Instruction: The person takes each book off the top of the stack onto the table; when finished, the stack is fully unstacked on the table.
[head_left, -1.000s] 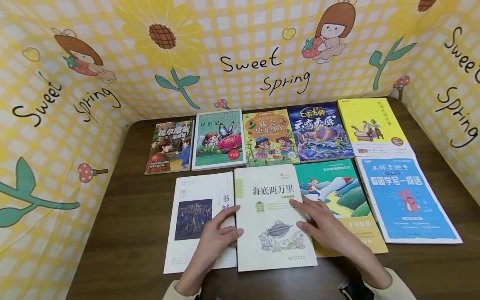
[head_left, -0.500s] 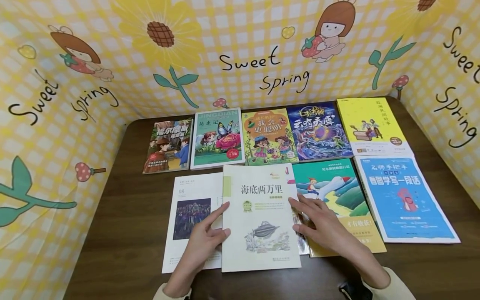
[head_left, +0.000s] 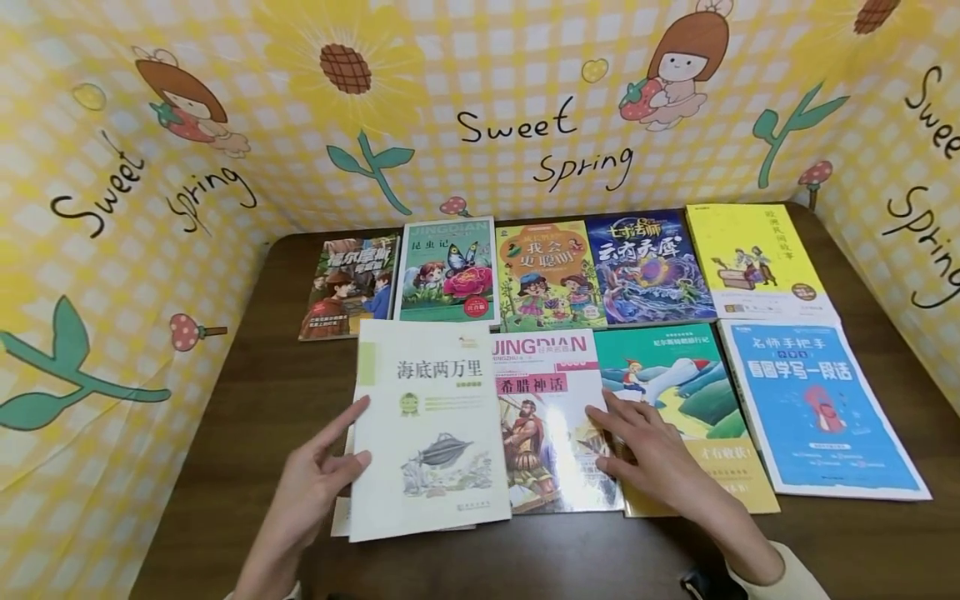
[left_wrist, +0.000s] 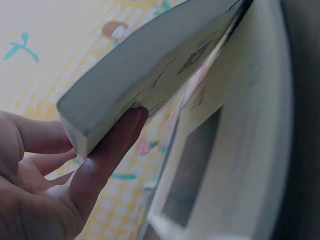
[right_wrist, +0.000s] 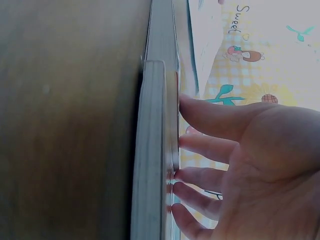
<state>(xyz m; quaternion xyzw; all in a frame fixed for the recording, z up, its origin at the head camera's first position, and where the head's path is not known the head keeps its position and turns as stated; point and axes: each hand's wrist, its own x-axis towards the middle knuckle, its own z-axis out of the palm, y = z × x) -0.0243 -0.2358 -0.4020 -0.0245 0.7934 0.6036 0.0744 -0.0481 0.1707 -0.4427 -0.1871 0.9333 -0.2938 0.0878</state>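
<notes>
A pale book with an airship-like drawing (head_left: 431, 433) is lifted above the table toward the left. My left hand (head_left: 311, 483) pinches its left edge; in the left wrist view the book tilts between thumb and fingers. Beneath it lies a white book with a dark picture (left_wrist: 190, 165), mostly hidden in the head view. To the right lies a book with an armoured man on its cover (head_left: 528, 442). My right hand (head_left: 652, 450) rests fingertips at that book's right edge and over the green-and-yellow book (head_left: 723, 467), fingers spread and holding nothing.
Along the back of the brown table (head_left: 217, 442) lie several books, among them a green butterfly book (head_left: 442, 275) and a yellow book (head_left: 757, 258). At the right is a blue book (head_left: 825, 417). Patterned yellow cloth (head_left: 285, 150) walls the table's back and sides.
My left hand has carried the pale book leftward, off the book with the armoured man and over the white one. The armoured man's cover is now uncovered. My right hand has stayed nearly in place.
</notes>
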